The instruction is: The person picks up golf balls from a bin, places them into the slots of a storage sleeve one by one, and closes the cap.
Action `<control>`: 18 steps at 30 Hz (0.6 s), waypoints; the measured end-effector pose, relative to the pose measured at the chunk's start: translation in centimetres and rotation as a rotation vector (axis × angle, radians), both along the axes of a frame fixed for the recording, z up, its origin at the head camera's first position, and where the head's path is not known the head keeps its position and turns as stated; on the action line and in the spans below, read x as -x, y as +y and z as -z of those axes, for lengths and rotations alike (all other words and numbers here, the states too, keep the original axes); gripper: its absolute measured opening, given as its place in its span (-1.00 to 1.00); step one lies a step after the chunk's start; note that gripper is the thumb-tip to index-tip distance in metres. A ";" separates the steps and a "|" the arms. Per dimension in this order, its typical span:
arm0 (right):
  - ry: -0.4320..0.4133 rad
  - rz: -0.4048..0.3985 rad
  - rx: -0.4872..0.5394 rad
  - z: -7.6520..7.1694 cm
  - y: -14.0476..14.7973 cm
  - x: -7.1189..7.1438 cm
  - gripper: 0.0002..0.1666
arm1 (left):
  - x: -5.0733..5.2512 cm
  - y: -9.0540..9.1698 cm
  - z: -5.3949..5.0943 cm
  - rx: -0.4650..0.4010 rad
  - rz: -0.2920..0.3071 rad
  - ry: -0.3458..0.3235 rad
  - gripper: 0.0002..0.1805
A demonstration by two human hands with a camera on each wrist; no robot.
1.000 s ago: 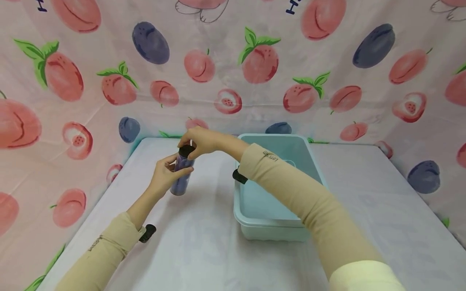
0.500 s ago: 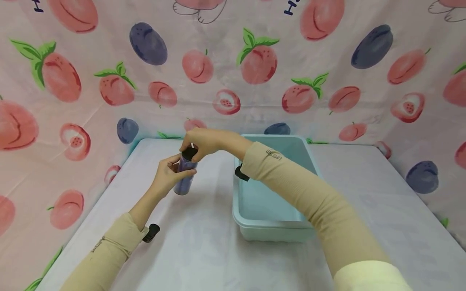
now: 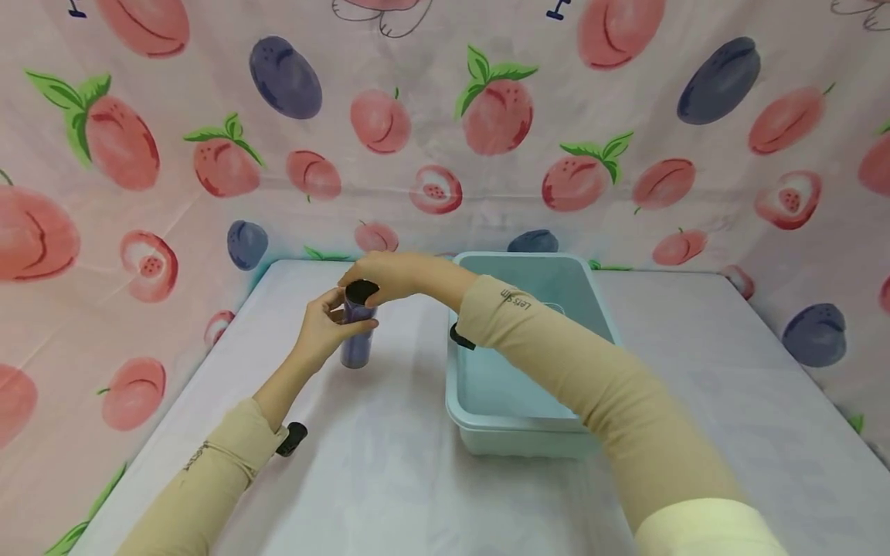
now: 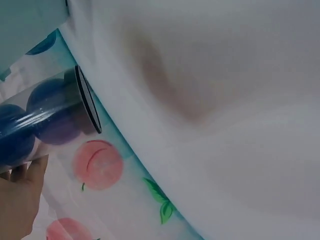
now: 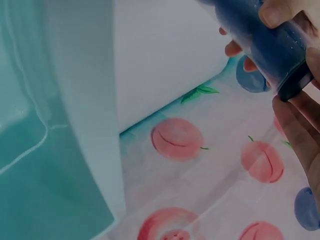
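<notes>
My left hand (image 3: 318, 332) grips a clear tube (image 3: 356, 352) around its side, with the thumb across the front. Blue balls (image 4: 54, 111) show through the wall in the left wrist view. The tube stands nearly upright over the left part of the table; whether its base touches the cloth I cannot tell. At its top is a black lid (image 3: 361, 291), which my right hand (image 3: 391, 276) pinches between thumb and fingers from above. The right wrist view shows the lid (image 5: 295, 82) against the tube's end, fingers on either side.
A light blue plastic bin (image 3: 511, 386) stands right of the tube, under my right forearm; a thin pale loop shows inside it. White cloth covers the table (image 3: 389, 479). A fruit-print curtain (image 3: 431, 123) hangs behind and at the sides.
The tube has swung from a slight tilt to more upright, its lower end shifting a little to the right. Both hands stay on it; the left has moved slightly right.
</notes>
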State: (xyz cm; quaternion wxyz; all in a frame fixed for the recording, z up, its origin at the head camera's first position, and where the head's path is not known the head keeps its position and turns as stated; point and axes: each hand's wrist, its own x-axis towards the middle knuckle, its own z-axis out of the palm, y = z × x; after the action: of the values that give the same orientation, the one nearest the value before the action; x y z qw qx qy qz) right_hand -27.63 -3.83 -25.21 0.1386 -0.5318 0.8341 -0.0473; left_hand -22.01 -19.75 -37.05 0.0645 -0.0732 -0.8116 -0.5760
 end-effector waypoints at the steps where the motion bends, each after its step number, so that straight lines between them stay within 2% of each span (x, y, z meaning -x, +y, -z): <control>1: 0.000 0.005 -0.009 0.1 -0.1 0.0 -0.40 | 0.1 -0.1 0.1 0.004 0.003 -0.003 -0.39; 5: 0.002 0.004 -0.040 0.4 -0.1 -0.1 -0.36 | 0.1 -0.3 0.4 0.004 0.008 -0.004 -0.38; 9: 0.019 0.017 -0.109 0.4 0.2 -0.1 -0.33 | 0.2 -0.6 0.8 0.020 -0.025 0.005 -0.40; 14: 0.034 0.029 -0.210 0.6 0.1 -0.2 -0.32 | 0.1 -0.8 1.7 0.036 -0.045 -0.021 -0.37; 18: 0.020 0.017 -0.239 1.0 0.1 -0.1 -0.34 | 0.2 -0.9 2.4 0.046 -0.048 -0.044 -0.38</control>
State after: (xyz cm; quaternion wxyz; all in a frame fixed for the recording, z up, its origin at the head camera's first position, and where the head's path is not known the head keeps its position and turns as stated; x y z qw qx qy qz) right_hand -27.50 -3.78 -26.18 0.1921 -0.5048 0.8397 0.0566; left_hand -22.16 -20.64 -39.47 0.0584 -0.0425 -0.8273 -0.5571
